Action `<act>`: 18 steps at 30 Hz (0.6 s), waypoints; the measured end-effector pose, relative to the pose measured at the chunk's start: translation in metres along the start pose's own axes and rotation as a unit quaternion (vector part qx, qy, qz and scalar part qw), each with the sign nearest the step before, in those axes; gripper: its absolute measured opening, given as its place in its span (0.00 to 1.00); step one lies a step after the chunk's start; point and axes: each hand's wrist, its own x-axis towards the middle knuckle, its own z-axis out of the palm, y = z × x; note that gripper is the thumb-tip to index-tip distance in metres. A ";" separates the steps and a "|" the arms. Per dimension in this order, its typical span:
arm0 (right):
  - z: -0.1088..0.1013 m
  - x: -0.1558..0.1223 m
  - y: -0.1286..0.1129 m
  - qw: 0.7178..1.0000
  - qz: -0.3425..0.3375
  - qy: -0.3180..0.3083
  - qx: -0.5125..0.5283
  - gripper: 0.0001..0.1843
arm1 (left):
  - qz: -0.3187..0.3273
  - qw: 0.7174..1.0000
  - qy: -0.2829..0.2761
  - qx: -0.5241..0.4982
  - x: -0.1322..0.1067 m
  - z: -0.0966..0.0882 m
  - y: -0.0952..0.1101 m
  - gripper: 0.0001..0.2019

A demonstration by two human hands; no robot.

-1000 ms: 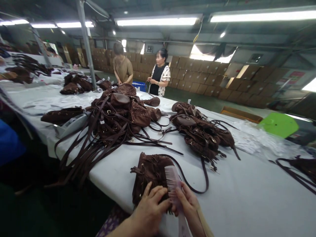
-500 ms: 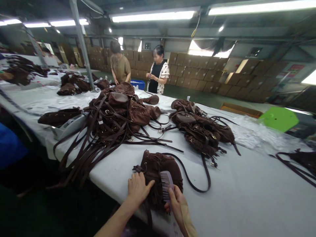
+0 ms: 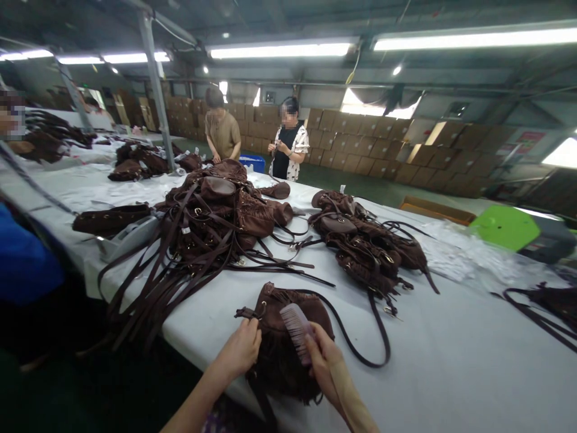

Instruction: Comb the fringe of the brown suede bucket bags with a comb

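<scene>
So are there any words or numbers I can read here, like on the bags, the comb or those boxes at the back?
No text can be read here.
Bag under the hands: no label showing.
Comb: plain, no writing.
Boxes at the back: any print is too small and blurred.
Signs on the far right wall: coloured, but too blurred to read.
Tags on the bag pile: too small to tell.
</scene>
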 end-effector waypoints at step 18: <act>0.043 0.014 0.006 0.998 0.012 -0.062 -0.027 0.23 | -0.186 0.728 -0.015 -0.660 -0.007 0.009 -0.016 0.21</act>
